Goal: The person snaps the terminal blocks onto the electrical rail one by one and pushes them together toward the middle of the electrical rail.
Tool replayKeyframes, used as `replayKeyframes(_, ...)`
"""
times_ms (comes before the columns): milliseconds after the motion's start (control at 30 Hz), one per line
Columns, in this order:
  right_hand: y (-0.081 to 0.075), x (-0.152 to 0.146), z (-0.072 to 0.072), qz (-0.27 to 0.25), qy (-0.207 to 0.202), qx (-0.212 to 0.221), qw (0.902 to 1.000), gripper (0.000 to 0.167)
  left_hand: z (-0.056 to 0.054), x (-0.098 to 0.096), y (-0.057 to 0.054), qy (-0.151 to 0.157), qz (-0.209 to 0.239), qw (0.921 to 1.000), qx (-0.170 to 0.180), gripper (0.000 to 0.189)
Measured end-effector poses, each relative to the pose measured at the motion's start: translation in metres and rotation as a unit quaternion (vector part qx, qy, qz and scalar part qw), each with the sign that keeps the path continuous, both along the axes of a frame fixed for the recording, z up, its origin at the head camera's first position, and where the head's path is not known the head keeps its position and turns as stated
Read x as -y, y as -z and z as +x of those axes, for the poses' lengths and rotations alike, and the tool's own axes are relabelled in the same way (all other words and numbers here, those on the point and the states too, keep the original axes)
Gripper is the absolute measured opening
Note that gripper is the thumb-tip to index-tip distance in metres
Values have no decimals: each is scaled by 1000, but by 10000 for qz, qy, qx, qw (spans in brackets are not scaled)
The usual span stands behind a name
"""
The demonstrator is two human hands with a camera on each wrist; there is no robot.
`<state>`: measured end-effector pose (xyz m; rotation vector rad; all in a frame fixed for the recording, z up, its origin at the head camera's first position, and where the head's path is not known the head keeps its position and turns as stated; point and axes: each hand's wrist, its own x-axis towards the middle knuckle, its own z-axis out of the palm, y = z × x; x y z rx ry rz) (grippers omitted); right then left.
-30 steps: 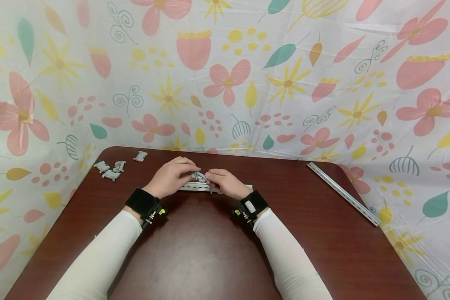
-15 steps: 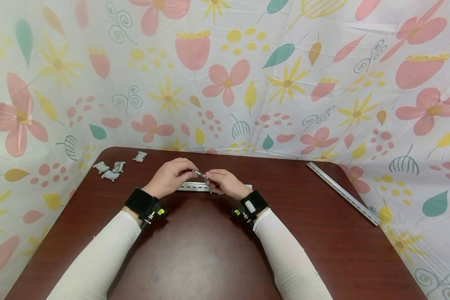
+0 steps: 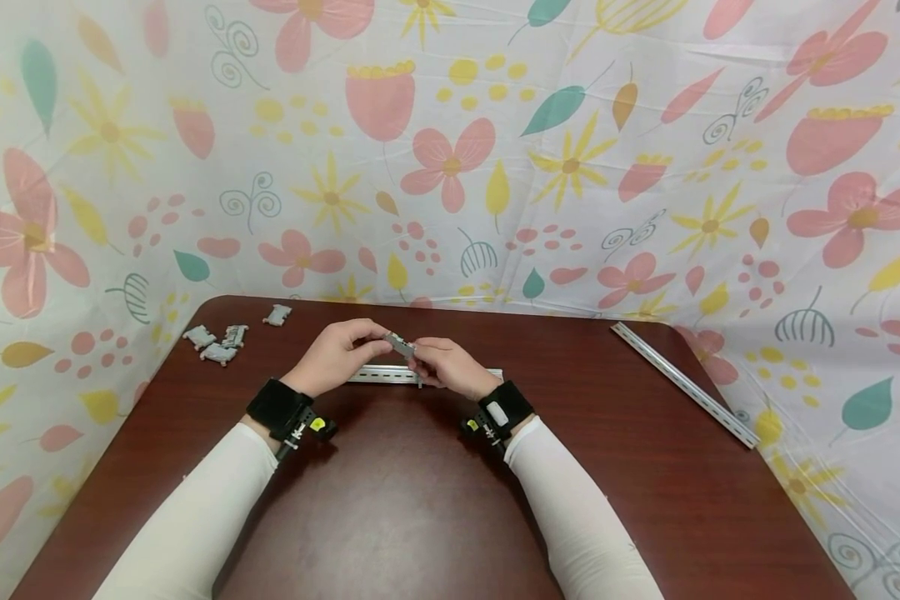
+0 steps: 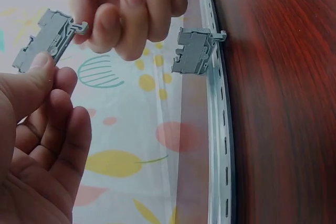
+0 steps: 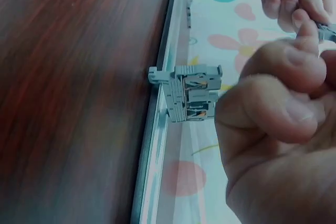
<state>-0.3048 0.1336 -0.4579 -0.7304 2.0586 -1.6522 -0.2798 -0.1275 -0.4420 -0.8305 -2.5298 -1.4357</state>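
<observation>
Between my hands, above the table, is a grey DIN rail terminal block. My left hand pinches its body between thumb and fingers; the thumb lies on the flat side of the block in the left wrist view. My right hand holds the block's hooked end with its fingertips, the other fingers curled. Below the hands lies a slotted metal DIN rail, partly hidden by them in the head view. Another grey terminal block sits clipped on this rail.
Several grey terminal blocks lie at the table's back left, and a single block lies apart from them. A second long rail rests slantwise along the right side of the brown table. Patterned cloth hangs behind the table.
The held terminal block has turned between the fingers: its broad face showed first, then its narrow edge, now a tilted side. Both hands stay nearly in place.
</observation>
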Motion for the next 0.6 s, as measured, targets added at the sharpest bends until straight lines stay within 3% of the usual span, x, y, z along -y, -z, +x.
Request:
replayKeyframes(200,-1,-1,0,76,538,-415,9977,45,-2,1,0,111,-17,9994,314,19)
replayKeyframes(467,-5,2,4,-51,374,-543,9978,47,-2,1,0,-53,-303,9988,385,24)
replayKeyframes(600,-6,5,5,233,289,-713,9968,46,-2,1,0,-78,-301,9985,445,25)
